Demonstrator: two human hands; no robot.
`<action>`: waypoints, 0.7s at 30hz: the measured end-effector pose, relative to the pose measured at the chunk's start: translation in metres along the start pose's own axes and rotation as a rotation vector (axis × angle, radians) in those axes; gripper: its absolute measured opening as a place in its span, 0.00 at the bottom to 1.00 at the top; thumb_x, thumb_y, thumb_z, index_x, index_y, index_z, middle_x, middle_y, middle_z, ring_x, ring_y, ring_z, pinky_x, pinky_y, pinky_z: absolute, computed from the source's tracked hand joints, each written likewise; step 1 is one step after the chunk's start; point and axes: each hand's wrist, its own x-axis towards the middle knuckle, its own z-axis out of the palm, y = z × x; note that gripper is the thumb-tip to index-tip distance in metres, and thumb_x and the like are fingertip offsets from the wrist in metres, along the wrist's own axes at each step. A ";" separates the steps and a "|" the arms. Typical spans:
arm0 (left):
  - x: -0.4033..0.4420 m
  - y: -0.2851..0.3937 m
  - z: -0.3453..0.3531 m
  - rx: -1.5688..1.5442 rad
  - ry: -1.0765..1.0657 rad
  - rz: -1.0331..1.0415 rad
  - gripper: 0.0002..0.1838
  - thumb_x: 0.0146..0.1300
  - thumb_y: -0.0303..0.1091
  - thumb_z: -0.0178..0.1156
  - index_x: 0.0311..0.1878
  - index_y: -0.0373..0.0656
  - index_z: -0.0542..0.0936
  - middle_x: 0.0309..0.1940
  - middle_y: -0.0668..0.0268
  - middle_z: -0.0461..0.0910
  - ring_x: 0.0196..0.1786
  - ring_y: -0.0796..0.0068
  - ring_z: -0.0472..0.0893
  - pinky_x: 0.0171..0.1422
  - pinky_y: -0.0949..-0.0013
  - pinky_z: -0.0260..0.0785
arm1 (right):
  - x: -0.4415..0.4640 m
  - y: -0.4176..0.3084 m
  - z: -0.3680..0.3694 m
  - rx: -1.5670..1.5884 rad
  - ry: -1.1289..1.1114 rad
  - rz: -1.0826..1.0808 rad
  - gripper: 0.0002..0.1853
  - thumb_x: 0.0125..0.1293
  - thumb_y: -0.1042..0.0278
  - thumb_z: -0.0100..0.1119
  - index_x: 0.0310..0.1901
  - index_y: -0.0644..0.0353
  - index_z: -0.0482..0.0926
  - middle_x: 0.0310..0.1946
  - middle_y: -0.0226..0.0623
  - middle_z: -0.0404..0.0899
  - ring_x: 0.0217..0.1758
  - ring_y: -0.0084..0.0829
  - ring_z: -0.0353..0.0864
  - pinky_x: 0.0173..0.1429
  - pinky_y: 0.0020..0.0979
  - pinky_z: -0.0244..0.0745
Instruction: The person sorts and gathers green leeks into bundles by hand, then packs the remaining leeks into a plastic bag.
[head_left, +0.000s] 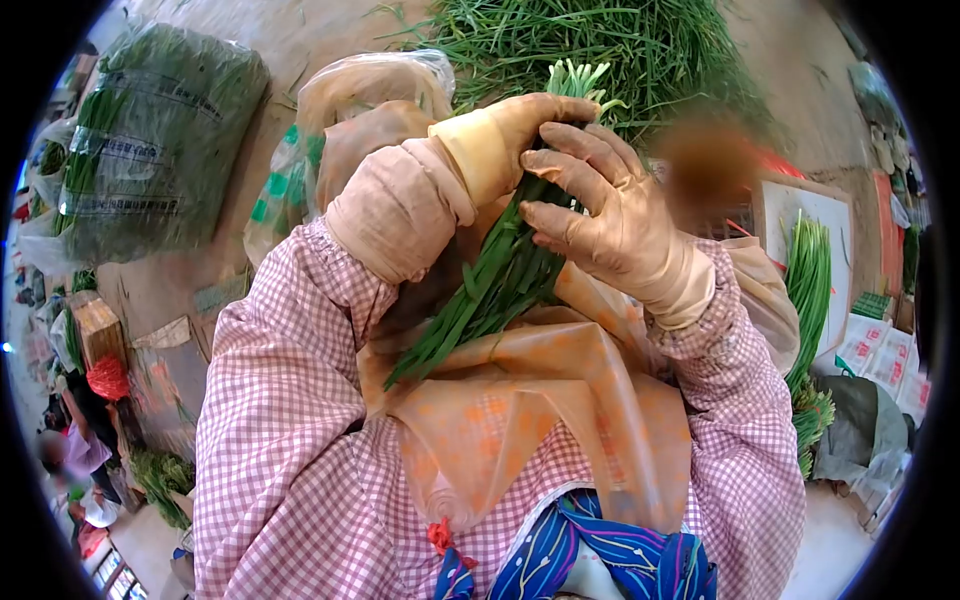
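A bunch of garlic chives (490, 275) slants in front of my chest, pale cut ends up and flat green leaves hanging down to the left. My left hand (510, 135), in a tan rubber glove with a cream cuff, is wrapped round the bunch just below the pale ends. On the other side my right hand (615, 215), gloved too, has its fingers spread and bent, with the tips against the side of the bunch. Part of the bunch is hidden behind the hands. An orange-tinted plastic apron (540, 420) covers my lap below the leaves.
A big heap of loose green leaves (610, 45) lies on the floor ahead. Wrapped bundles in clear plastic (160, 140) stand at the left. To the right, more chives (808, 270) rest on a white board (840, 225). A person (85, 445) is at the far left.
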 end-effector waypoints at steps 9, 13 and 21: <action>0.020 0.009 0.020 -0.986 0.227 -0.438 0.17 0.66 0.43 0.60 0.51 0.43 0.77 0.37 0.68 0.80 0.36 0.75 0.80 0.40 0.72 0.77 | 0.008 0.016 -0.006 1.020 0.766 0.602 0.07 0.72 0.68 0.51 0.43 0.64 0.72 0.35 0.39 0.84 0.35 0.28 0.83 0.38 0.25 0.76; 0.017 0.035 0.026 -0.671 0.220 -0.500 0.19 0.62 0.36 0.63 0.55 0.42 0.76 0.34 0.71 0.77 0.30 0.82 0.76 0.35 0.77 0.72 | 0.030 0.044 -0.037 1.445 1.179 0.829 0.08 0.72 0.67 0.51 0.45 0.62 0.72 0.22 0.29 0.74 0.19 0.22 0.68 0.27 0.22 0.68; 0.009 0.029 0.028 -0.721 0.157 -0.427 0.28 0.55 0.28 0.65 0.61 0.38 0.72 0.31 0.66 0.75 0.25 0.76 0.73 0.32 0.74 0.68 | -0.006 0.146 -0.118 0.961 1.146 0.769 0.11 0.71 0.62 0.53 0.45 0.61 0.74 0.22 0.26 0.70 0.17 0.16 0.58 0.24 0.21 0.55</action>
